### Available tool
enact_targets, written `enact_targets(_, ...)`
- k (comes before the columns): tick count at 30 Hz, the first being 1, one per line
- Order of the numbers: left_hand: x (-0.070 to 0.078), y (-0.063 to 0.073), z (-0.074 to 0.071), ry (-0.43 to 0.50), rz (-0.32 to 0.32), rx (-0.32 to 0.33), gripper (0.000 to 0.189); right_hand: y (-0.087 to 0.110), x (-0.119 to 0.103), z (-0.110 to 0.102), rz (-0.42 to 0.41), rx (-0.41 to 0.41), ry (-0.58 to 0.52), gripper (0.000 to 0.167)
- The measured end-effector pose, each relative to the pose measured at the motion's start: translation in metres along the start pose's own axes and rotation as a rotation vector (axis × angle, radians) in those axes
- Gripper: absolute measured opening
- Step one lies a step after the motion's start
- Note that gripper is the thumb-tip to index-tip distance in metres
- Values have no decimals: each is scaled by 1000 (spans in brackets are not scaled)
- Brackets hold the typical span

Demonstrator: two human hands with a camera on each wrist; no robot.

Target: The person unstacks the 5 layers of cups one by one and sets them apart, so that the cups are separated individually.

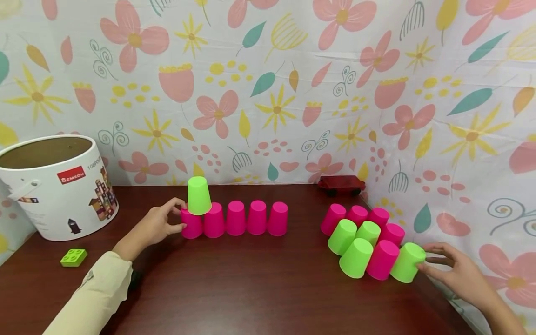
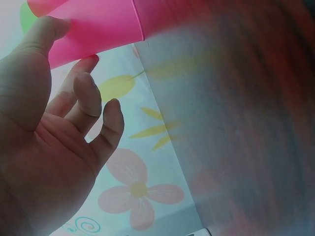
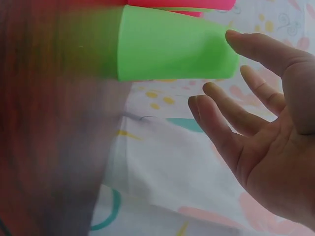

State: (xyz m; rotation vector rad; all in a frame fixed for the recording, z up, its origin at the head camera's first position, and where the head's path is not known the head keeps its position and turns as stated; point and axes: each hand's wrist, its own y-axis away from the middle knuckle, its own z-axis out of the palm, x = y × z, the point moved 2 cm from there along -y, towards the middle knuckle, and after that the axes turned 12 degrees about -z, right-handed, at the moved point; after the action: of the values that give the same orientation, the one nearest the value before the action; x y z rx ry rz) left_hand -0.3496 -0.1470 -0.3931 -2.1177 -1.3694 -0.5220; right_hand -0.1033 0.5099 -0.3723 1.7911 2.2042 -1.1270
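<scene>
Several upside-down pink cups (image 1: 236,218) stand in a row at the middle left of the table. A green cup (image 1: 198,195), also upside down, sits on top of the two leftmost ones. My left hand (image 1: 163,219) holds the leftmost pink cup (image 2: 98,27) between thumb and index finger, its other fingers apart and bent below in the left wrist view. At the right, my right hand (image 1: 456,270) is at the outermost green cup (image 3: 172,44) of a cluster, thumb tip against its side near the closed end and index finger reaching behind. The remaining fingers are spread beside it.
The cluster at the right mixes several upside-down pink cups (image 1: 333,218) and green cups (image 1: 356,258). Behind it lies a red toy car (image 1: 341,184) by the flowered curtain (image 1: 251,153). A white bucket (image 1: 71,204) and a green toy block (image 1: 73,257) stand at the left.
</scene>
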Motion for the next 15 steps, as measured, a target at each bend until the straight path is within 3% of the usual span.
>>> enact_targets(7, 1, 0, -3, 1, 15, 8, 49, -12, -23, -6, -39, 33, 86, 50)
enact_targets(15, 0, 0, 0, 11, -16, -10, 49, -44, -75, 12, -109, 50, 124, 51)
